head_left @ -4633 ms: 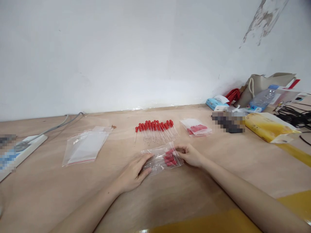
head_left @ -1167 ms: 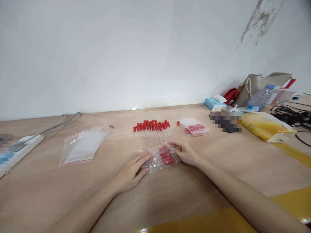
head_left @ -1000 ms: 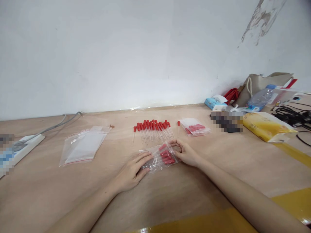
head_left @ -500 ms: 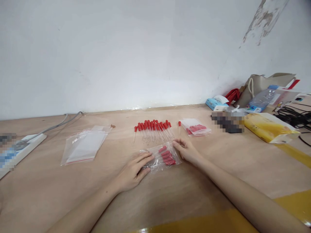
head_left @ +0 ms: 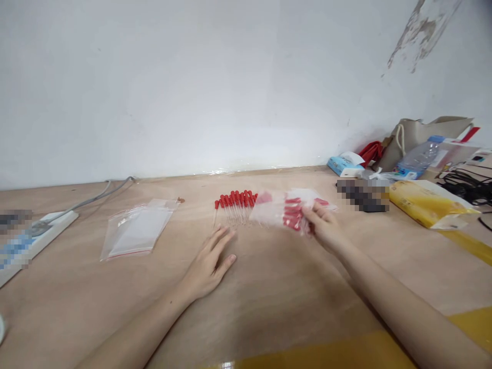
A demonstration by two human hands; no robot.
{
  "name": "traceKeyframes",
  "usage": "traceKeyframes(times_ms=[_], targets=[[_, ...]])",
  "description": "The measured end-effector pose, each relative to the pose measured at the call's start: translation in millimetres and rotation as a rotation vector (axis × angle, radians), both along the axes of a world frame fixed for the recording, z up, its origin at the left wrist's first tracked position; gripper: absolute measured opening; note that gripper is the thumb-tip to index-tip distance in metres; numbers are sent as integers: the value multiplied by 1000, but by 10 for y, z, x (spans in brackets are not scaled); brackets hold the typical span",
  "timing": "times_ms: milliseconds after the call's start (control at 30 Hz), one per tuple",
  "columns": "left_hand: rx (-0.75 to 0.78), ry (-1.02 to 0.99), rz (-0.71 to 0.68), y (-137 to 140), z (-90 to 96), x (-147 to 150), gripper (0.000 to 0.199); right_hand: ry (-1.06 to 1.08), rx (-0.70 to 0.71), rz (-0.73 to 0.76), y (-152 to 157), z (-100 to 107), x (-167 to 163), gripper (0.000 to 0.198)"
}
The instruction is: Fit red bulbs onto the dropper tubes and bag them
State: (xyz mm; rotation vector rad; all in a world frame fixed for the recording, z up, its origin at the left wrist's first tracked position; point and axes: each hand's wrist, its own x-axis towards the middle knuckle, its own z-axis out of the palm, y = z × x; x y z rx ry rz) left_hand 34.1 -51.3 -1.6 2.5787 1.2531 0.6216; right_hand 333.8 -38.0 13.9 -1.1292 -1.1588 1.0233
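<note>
My right hand [head_left: 323,224] pinches a clear zip bag [head_left: 277,212] by its right end, holding it up off the table. Several droppers with red bulbs lie inside the bag, and it is smeared by motion. Just in front of the loose pile, my left hand [head_left: 213,264] rests with fingers spread and nothing in it. The pile of glass droppers [head_left: 238,200] has its red bulbs toward the wall; the lifted bag covers its right part. Behind the bag and my right hand lies another filled zip bag [head_left: 307,193], partly hidden.
Flat zip bags [head_left: 138,230] lie at the left, near a power strip [head_left: 57,230] with a grey cable. To the right are a yellow tissue pack [head_left: 426,202], a blue tissue pack [head_left: 344,165], a plastic bottle [head_left: 418,159] and black cables [head_left: 471,184]. A wall stands behind.
The filled zip bag has been lifted from the table and moved right and back by my right hand. My left hand has let go of it and stays near the same place.
</note>
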Motion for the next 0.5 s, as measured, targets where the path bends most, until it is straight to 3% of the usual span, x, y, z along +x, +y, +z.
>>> traceKeyframes(times_ms=[100, 167, 300, 433, 500], targets=[[97, -23, 100, 84, -43, -29, 45, -23, 150, -276, 109, 57, 212, 34], [181, -18, 187, 167, -53, -82, 45, -65, 151, -367, 174, 44, 304, 34], [278, 108, 476, 343, -9, -289, 47, -172, 44, -354, 263, -92, 324, 31], [196, 251, 781, 480, 32, -574, 58, -222, -48, -251, 334, -234, 219, 27], [144, 287, 866, 539, 25, -718, 64, -209, -101, -227, 362, -266, 192, 25]])
